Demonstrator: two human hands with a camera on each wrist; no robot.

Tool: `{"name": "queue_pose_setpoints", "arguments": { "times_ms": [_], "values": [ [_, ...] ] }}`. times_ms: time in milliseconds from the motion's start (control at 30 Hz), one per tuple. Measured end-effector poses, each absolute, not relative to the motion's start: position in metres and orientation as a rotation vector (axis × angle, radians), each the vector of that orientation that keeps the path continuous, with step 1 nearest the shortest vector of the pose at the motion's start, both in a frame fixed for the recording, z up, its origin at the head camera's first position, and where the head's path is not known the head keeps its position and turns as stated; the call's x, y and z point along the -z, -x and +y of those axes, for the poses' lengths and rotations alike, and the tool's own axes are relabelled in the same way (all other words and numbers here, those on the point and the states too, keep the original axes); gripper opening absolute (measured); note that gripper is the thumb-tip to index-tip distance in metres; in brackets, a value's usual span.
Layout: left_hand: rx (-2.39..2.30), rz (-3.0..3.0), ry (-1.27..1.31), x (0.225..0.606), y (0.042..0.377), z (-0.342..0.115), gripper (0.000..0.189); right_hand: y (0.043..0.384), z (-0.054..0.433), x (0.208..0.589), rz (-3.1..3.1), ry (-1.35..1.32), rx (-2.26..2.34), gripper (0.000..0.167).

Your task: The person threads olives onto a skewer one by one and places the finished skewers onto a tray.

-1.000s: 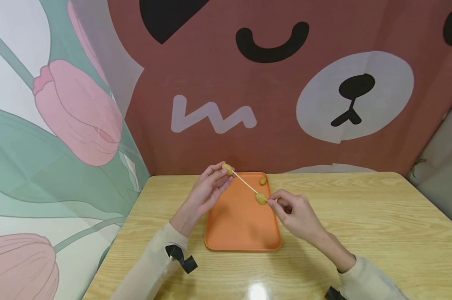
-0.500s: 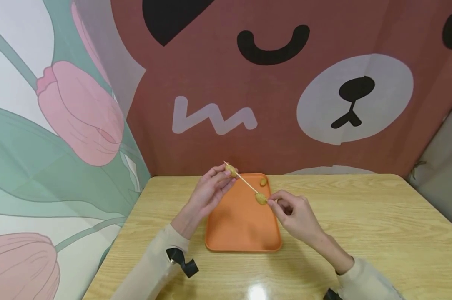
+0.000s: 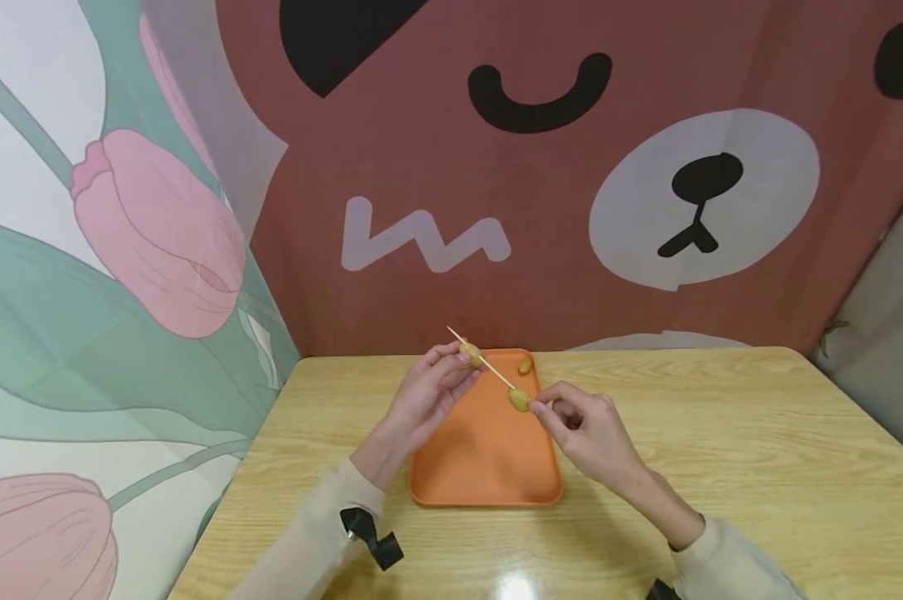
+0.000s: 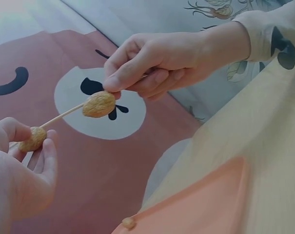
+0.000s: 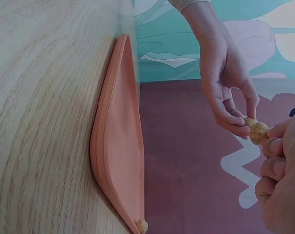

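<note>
Both hands hold a thin wooden skewer [image 3: 498, 373] slantwise above the orange tray. My left hand [image 3: 431, 390] pinches a golden-brown, wrinkled oval food ball [image 4: 32, 139] that is threaded on it, and the skewer's pointed tip sticks out past this ball. A second food ball [image 4: 99, 104] sits at the skewer's other end. Right beside that one, the thumb and forefinger of my right hand [image 3: 592, 433] pinch the skewer's end, which the fingertips mostly hide. A bare stretch of stick separates the two balls.
The orange tray [image 3: 489, 467] lies on the wood-grain table [image 3: 721, 433]. One more food ball [image 3: 525, 367] rests in its far right corner. Behind the table hangs a brown bear-print cloth [image 3: 541, 292], with a tulip-print cloth [image 3: 159, 367] at the left.
My left hand has slid its ball along the skewer toward the right hand, and more of the pointed tip now shows beyond it. The right hand has stayed nearly still.
</note>
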State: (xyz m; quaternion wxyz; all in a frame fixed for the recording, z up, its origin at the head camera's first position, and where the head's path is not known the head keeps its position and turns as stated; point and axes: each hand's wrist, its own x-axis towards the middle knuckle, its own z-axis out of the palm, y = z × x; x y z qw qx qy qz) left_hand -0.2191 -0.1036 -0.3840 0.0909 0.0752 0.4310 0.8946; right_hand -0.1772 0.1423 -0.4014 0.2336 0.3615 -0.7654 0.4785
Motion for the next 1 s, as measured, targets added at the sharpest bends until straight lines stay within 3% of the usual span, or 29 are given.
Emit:
{"name": "queue_pose_setpoints", "arguments": {
  "times_ms": [467, 1000],
  "values": [
    [-2.596, 1.417, -0.265, 0.393, 0.205, -0.084, 0.021, 0.173, 0.135, 0.399, -2.033, -0.955, -1.307, 0.029],
    [-2.519, 1.422, -0.304, 0.397, 0.206, -0.08, 0.026, 0.183, 0.143, 0.409, -2.114, -0.909, -1.278, 0.021]
  ]
}}
